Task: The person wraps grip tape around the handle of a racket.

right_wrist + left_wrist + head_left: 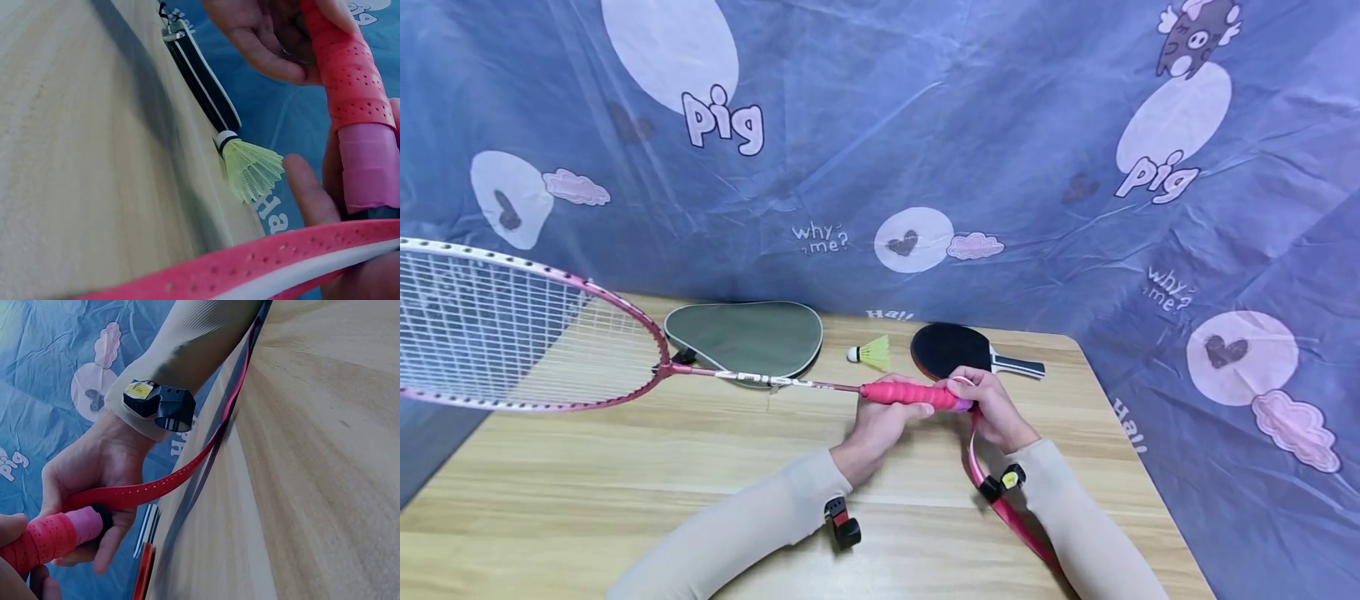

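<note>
A badminton racket (775, 381) lies across the head view, its strung head at the left. My left hand (880, 425) grips its red-wrapped handle (906, 394), thumb along the near side. Around the butt end, my right hand (992, 408) holds red perforated grip tape (169, 484). From there the tape's loose length runs down past the right wrist. In the right wrist view, a pink band (370, 165) shows below the red wrap, and the tape's pale inner face is turned up. Part of the right fingers is hidden behind the handle.
Along the back of the wooden table (625, 483) lie a green paddle case (745, 333), a yellow shuttlecock (872, 353) and a black table tennis paddle (951, 346). A blue printed cloth (850, 167) hangs behind and to the right.
</note>
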Action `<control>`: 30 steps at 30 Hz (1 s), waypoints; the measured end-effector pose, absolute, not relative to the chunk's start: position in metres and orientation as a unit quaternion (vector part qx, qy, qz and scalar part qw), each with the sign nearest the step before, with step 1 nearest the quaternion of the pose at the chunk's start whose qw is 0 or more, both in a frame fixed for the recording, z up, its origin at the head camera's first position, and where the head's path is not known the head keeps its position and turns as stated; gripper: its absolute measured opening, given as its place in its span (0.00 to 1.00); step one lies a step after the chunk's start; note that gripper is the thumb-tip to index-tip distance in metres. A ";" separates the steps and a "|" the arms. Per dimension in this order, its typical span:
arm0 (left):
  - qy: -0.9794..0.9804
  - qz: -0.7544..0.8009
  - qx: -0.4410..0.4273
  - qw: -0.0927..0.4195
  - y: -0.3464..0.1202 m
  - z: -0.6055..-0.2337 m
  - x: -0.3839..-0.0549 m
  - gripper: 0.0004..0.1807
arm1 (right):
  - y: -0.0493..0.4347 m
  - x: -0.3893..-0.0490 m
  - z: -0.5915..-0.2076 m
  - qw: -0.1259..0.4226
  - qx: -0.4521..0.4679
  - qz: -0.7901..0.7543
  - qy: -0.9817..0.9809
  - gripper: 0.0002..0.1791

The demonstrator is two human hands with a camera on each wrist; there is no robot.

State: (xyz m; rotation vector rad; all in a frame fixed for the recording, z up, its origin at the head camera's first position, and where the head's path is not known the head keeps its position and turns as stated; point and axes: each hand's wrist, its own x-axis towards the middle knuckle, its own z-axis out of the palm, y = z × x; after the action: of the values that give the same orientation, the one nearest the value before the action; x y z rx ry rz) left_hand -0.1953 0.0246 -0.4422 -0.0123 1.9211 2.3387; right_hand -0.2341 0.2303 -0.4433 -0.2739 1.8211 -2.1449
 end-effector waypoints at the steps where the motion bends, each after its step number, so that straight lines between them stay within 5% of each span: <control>1: 0.633 0.771 -0.002 0.061 0.025 -0.442 -0.196 0.22 | 0.231 -0.235 -0.443 0.161 -0.095 -0.747 0.638 0.16; 20: 0.625 0.774 0.029 0.097 0.023 -0.444 -0.200 0.22 | 0.235 -0.238 -0.440 0.241 -0.093 -0.732 0.631 0.14; 30: 0.615 0.787 0.033 0.038 0.031 -0.446 -0.194 0.21 | 0.229 -0.236 -0.443 0.157 -0.132 -0.766 0.609 0.18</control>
State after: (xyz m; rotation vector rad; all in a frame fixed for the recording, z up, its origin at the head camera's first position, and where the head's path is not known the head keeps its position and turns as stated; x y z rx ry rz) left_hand -0.1937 0.0308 -0.4465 0.1027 1.8858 2.4145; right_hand -0.2359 0.2293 -0.4432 -0.3770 1.7434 -2.1915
